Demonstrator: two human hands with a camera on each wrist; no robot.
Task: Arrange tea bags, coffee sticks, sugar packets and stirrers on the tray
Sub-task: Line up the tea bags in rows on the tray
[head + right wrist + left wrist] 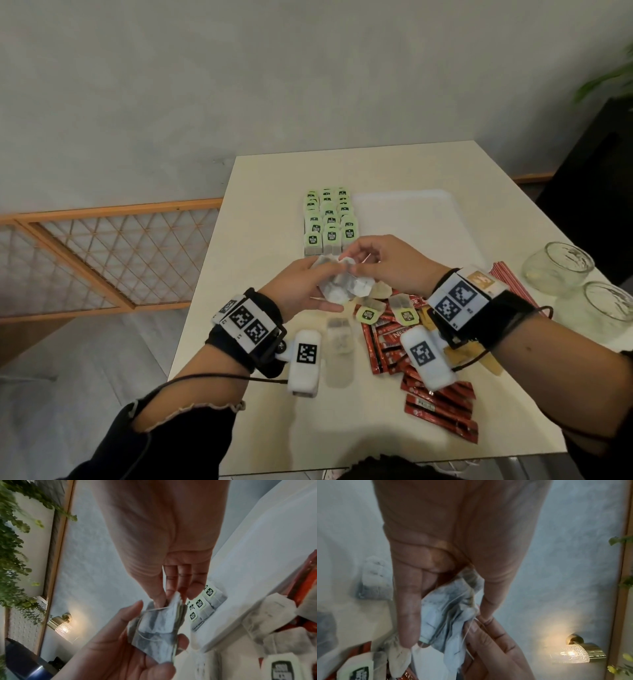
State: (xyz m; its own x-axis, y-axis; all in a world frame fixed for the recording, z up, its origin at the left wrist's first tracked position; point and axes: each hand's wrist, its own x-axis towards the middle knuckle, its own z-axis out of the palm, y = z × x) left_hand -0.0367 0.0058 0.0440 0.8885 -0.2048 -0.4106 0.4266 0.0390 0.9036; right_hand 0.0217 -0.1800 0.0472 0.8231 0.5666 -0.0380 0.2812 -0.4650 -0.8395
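Red coffee sticks (435,401) scattered at 5 o'clock, left hand (301,291) cupping a bunch of tea bags (342,287) at centre, right hand (387,263) pinching the bunch's top edge, rows of green-tagged tea bags (329,219) at 12 o'clock, pale tray (411,212) at 1 o'clock

You have three columns of green-tagged tea bags (329,221) at frame centre, individual count unclear. Two glass jars (557,268) at right edge. One pale tray (411,219) centre right. Red coffee sticks (442,404) in lower-right heap: too overlapped to count.
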